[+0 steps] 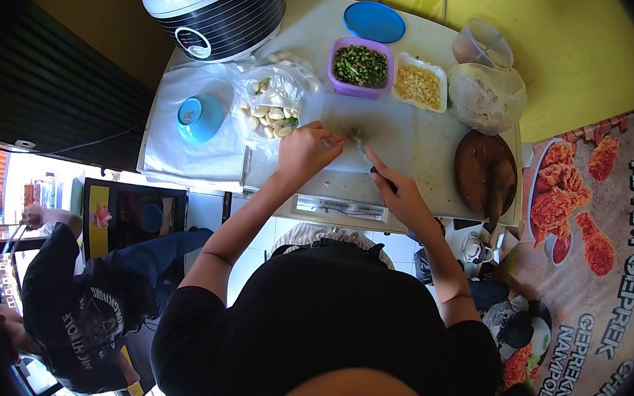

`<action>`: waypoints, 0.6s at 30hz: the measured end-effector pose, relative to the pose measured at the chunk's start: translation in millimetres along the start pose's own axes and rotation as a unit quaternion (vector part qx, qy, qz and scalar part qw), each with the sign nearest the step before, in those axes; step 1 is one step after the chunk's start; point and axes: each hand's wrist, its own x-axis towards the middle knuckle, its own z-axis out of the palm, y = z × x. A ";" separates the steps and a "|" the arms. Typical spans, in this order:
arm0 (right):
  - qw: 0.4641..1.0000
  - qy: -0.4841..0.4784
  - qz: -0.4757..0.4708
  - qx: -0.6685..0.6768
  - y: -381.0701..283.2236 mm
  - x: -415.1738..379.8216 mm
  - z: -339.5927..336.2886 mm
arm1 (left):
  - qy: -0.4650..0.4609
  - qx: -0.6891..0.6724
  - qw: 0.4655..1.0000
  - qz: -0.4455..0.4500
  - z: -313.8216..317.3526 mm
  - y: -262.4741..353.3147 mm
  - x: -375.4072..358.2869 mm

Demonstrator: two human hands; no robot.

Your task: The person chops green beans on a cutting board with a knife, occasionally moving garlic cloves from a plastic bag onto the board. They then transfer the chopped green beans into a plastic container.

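Observation:
My left hand [310,152] is over the white tabletop, its fingers pinched together. What they hold, if anything, is too small to make out. My right hand [399,193] grips a knife [383,179] by its black handle, the blade angled toward my left fingertips. A small heap of chopped green bits [360,135] lies by the blade tip. Just beyond my left hand, a clear plastic bag [260,87] holds peeled garlic cloves [270,115]. Past the blade stands a purple tub [358,90] full of chopped green pieces [359,64].
A white tray [443,96] of pale chopped bits, a tied plastic bag [487,98] and a clear container [483,44] stand back right. A stone mortar [478,167] with pestle is at right. A blue bowl [200,118], rice cooker [212,12] and blue lid [374,22] are there. Other people are nearby.

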 end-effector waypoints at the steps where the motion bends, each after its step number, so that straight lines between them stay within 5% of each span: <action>1: 1.000 -0.006 0.004 -0.006 0.6 -0.7 -0.1 | -0.006 -0.002 1.000 -0.009 -1.1 1.5 1.3; 11: 1.000 0.000 -0.017 -0.023 -2.3 -2.3 -2.1 | -0.014 -0.022 0.999 -0.029 1.2 -0.3 4.0; 18: 0.988 0.015 -0.044 -0.150 4.1 -0.4 11.4 | -0.009 -0.006 1.000 -0.022 -0.2 5.2 0.1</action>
